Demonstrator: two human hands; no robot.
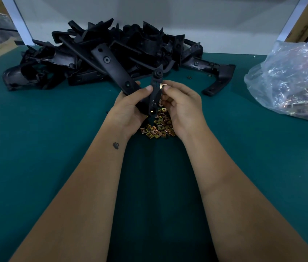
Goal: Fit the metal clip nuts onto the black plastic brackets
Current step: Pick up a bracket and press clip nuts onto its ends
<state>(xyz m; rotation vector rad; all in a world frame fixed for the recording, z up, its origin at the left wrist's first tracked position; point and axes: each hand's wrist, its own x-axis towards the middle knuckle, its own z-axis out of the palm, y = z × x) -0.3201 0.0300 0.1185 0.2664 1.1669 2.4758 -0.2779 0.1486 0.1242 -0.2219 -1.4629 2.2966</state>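
Upper left of frame, spare brackets [96, 53] lie heaped. At centre, the left hand [130, 108] grips a bracket [156, 89]; the right hand [181, 104] pinches a clip nut [163, 86] against its edge. Nuts [158, 125] lie below; bag [291, 80] far right.

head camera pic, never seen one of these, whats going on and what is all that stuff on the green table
The camera sits on a person's head and looks down, so the two arms are their own. There is no machine. The left hand grips a black bracket. The right hand pinches a small metal clip nut against the bracket's edge, apparently to slide it on. Below the hands, loose clip nuts lie in a small heap on the green table. Behind them is a pile of brackets. On the right lies a clear plastic bag; it seems to hold more nuts.
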